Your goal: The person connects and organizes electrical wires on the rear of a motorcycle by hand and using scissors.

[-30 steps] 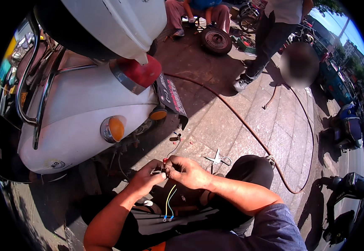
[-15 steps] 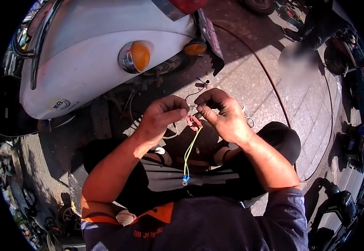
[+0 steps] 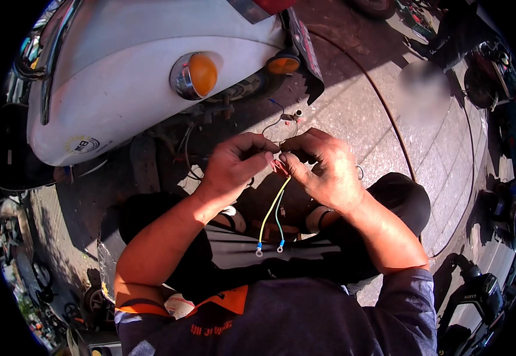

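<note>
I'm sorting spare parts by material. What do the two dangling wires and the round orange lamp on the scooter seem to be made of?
Yellow wire and blue-green wire: likely plastic-sheathed, smooth and bending freely, each ending in a small shiny ring, probably metal. Orange lamp: glossy lens, plastic or glass, in a bright mirror-like rim, probably chromed.

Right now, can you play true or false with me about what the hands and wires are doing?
1. Both hands, left hand and right hand, pinch the wires between them. True.
2. The hanging wires are red and black. False: one is yellow, one is green.
3. The wire ends carry small ring terminals. True.
4. The round lamp on the white scooter is blue. False: it is orange.
5. The person works on a wooden table. False: on paved ground.
</note>
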A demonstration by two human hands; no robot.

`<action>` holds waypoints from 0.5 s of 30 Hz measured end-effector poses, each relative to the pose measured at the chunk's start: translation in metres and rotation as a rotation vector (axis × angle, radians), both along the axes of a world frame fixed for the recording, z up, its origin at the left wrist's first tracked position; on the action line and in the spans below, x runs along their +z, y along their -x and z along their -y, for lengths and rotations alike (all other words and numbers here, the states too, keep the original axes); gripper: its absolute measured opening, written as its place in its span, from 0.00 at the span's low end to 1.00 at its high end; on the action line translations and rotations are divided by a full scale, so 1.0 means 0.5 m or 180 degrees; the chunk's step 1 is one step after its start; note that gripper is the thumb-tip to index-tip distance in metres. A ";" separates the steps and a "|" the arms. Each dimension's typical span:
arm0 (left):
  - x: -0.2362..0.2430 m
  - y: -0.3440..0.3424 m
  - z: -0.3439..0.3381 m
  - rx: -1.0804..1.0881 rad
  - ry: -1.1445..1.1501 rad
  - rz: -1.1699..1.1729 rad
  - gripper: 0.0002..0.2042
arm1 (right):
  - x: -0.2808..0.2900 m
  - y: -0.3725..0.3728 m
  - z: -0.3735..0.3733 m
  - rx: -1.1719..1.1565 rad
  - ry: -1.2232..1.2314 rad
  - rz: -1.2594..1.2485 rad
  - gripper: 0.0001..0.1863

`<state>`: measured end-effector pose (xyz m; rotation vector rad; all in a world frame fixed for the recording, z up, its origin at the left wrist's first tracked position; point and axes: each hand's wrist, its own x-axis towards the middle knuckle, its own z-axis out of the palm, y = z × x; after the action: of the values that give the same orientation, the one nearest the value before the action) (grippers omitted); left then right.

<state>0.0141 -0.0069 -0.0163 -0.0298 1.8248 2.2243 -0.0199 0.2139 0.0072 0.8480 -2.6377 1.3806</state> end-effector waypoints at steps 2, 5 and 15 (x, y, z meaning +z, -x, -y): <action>0.002 0.000 0.003 -0.0103 0.0361 -0.0150 0.07 | 0.002 -0.003 0.002 0.0025 0.0049 0.0143 0.08; 0.030 -0.004 -0.008 -0.0252 0.1042 -0.0476 0.06 | 0.010 -0.005 -0.003 0.0037 -0.0214 0.0027 0.09; 0.027 -0.005 -0.003 -0.0405 0.1416 -0.0353 0.08 | -0.003 -0.009 -0.009 0.0282 -0.0299 -0.0217 0.09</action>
<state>0.0165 -0.0053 -0.0027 0.1236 2.2763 1.7295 -0.0156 0.2183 0.0059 1.0154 -2.6615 1.2301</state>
